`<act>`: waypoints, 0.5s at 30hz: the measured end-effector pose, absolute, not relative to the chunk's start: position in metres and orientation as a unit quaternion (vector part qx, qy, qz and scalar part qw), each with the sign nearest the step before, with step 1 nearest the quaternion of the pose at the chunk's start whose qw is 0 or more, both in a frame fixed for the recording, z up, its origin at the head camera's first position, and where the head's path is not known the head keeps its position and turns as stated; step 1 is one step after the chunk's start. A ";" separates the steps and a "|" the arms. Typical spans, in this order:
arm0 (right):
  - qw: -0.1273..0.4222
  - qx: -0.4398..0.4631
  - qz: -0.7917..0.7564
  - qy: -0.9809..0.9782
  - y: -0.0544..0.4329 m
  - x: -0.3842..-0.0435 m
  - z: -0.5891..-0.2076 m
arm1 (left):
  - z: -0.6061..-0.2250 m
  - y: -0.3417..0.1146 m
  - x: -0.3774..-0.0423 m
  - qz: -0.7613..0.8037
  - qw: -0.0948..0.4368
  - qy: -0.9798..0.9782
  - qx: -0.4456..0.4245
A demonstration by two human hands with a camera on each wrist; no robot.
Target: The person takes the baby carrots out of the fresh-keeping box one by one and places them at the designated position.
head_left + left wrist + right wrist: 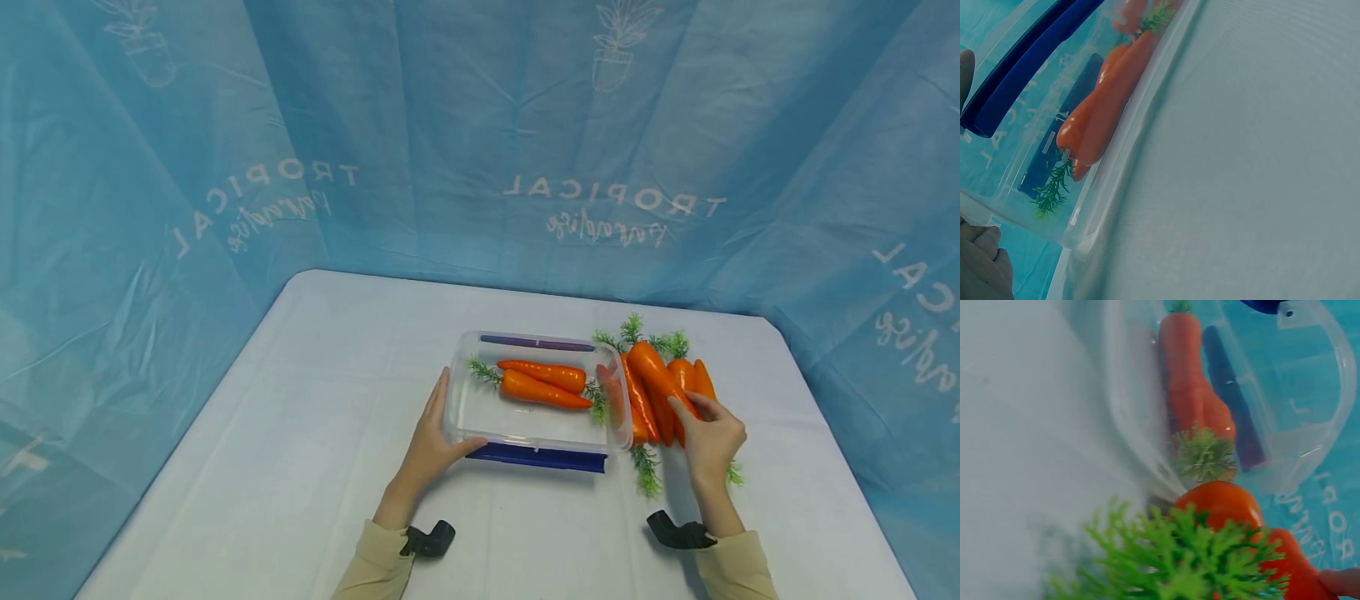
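A clear plastic box point(480, 427) with blue side latches stands mid-table and holds two orange carrots point(543, 390) with green tops, lying side by side. My left hand point(433, 437) holds the box at its left end, thumb along the front rim and fingers on the left wall. Right of the box lies a pile of carrots point(641, 400), their green tops pointing different ways. My right hand point(711, 433) pinches the narrow end of a carrot point(654, 367) on top of this pile. In the right wrist view, a leafy green top point(1179, 556) covers much of the foreground.
A white cloth point(315, 400) covers the table, and the box's front blue latch point(536, 456) hangs outward. Behind and beside the table hang blue printed curtains point(465, 150). Dark camera straps point(427, 540) sit on both wrists.
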State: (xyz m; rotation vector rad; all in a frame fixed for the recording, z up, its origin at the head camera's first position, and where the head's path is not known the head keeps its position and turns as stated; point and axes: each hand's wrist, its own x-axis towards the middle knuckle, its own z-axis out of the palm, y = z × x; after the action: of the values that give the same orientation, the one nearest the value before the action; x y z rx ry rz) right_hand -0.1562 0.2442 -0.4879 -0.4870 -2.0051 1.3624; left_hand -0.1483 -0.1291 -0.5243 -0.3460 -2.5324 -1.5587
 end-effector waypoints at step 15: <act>0.289 -0.149 0.442 -0.836 0.237 -0.157 -0.498 | -0.523 -0.130 -0.148 -0.529 0.076 -0.836 -0.122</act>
State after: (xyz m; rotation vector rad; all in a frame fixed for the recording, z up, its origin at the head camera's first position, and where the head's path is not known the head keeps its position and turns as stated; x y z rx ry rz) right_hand -0.1575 0.2365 -0.4975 -0.3970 -2.2322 1.1798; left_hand -0.1476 -0.1298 -0.5233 -0.3659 -2.5072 -1.5874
